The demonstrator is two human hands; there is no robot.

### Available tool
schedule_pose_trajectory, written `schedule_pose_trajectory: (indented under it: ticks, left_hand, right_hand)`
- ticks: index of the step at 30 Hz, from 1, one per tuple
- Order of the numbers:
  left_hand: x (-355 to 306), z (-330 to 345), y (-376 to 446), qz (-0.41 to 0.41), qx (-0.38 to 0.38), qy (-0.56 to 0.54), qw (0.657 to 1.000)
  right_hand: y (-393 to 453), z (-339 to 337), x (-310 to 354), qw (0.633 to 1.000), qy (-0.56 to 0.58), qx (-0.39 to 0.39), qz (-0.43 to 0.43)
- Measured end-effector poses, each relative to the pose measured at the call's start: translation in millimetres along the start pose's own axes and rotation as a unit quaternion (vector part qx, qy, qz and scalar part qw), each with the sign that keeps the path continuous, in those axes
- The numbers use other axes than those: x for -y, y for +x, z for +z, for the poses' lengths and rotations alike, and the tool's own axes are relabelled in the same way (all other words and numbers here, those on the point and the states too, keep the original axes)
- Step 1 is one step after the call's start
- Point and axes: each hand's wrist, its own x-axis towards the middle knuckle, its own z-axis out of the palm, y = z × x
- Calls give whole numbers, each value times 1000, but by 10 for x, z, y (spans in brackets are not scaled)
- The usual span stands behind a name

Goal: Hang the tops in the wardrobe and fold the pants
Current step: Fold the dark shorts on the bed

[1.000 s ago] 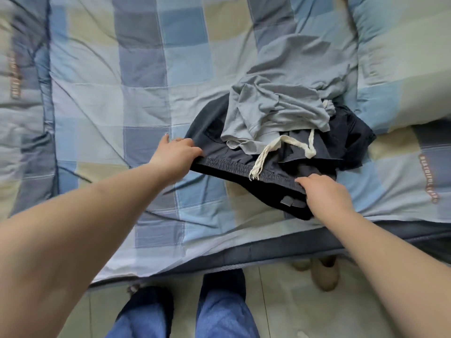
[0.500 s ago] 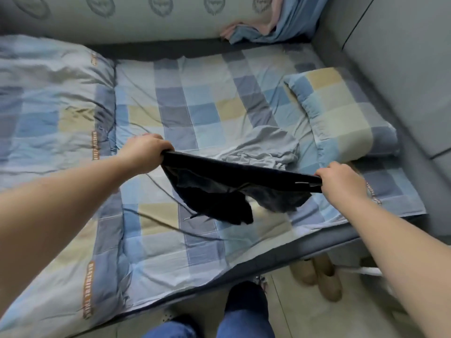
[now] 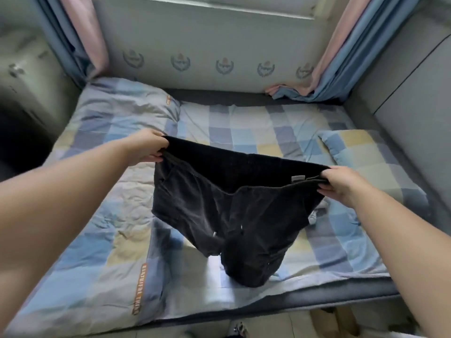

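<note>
You have lifted the shorts (image 3: 219, 206) clear since a second ago: then they lay on the bed (image 3: 256, 128) under a grey garment, half a second ago they were just coming up, and now they hang spread in the air over the checked sheet. The grey garment that lay on them is almost wholly hidden; only a pale scrap shows past the right edge of the shorts, too small to be sure of.

The shorts are dark, near black, with the waistband pulled taut and tilting down to your right. A small pale label sits inside the band near your right hand (image 3: 341, 184). The two legs droop, and the lower one bunches where it meets the sheet near the bed's front edge.

Your left hand (image 3: 146, 148) pinches the band's left end, fingers curled over the cloth. Your right hand grips the right end the same way.

A pillow (image 3: 366, 152) lies right. Curtains (image 3: 341, 59) hang at the far corners, blurred.
</note>
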Motion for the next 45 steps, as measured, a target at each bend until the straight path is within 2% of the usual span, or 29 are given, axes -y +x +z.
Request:
schedule_pose_trajectory:
  ticks: [2,5,9,12,15,21,26,28,31,33,36,39,40,43,45]
  left_hand:
    - [122,-186,-2,4,-13,35,999]
    - [272,-397,76,3,-25,172,985]
    - [329,-502,416,-14,-29,208,978]
    - [138,-620,839,20,-106,178,978]
    - [-286,-857,1121,94,-188,146,967]
    - [-1139,-1163,1230,180,-277,149,932]
    - [-1322,-1119,1202,203,-307,121,922]
    - [-1210,-1001,1182,207,-310,117,920]
    - [-774,-665,1187,190,-299,130,926]
    - [-311,-355,1194,153,-280,145,936]
    - [513,98,1238,93,-238,173,951]
    - [1343,541,1260,24,-172,210,962]
    - [1941,915,1203,-12,-128,238,963]
    - [2617,1252,1043,-22,-57,315,947]
    - [3250,1626,901,-25,9,347,938]
  right_hand:
    - [34,156,72,997,-72,23,-20]
    - [119,384,169,965,-258,31,-37]
    - [350,773,415,952,-304,45,-5]
    - [647,972,782,979,-203,27,8]
    - [860,946,1304,996,-80,-6,-33]
    - [873,739,2314,989,89,-63,-105]
    - [868,614,2448,978,110,-82,-158]
    - [927,592,2289,977,99,-87,-167]
    - [1087,678,1780,984,94,-80,-131]
    - [1227,819,1263,990,80,-69,-94]
    - [1518,1076,358,997,-5,-51,-61]
    - [1754,1317,-606,993,-112,-22,-21]
    - [1831,1503,-1324,988,-156,-5,0]
    - [1833,1583,-2098,970,-242,-14,10]
    - [1832,1689,-2846,958,-283,20,37]
